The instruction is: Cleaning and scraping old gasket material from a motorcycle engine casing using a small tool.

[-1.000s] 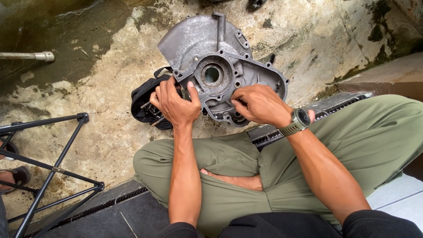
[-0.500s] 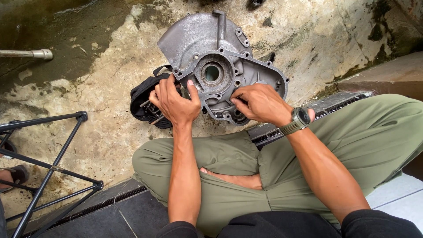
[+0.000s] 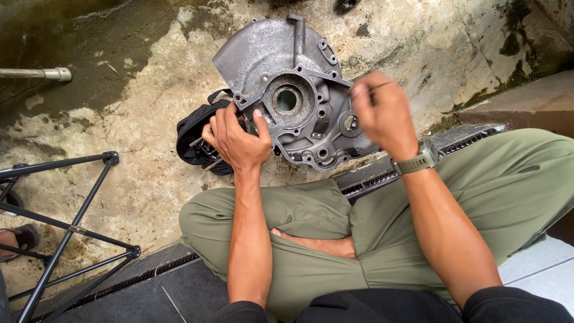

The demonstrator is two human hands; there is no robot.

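A grey metal engine case [image 3: 281, 72] with a round bearing hole lies on the stained concrete floor in front of my crossed legs. My left hand [image 3: 236, 140] grips its left lower edge, thumb against the casting. My right hand [image 3: 379, 113] is raised above the case's right side, fingers pinched on a thin metal rod [image 3: 379, 87]; the hand is blurred. A black bag [image 3: 194, 140] lies under the case's left side.
A black metal frame [image 3: 66, 227] stands at the left. A grey pipe end [image 3: 42, 74] sticks in from the far left. A drain grate [image 3: 382, 173] runs under my legs. A sandalled foot [image 3: 18, 236] shows at the left edge.
My right hand has lifted off the case's lower right part and risen, now pinching a thin rod. The left hand stays on the case's edge.
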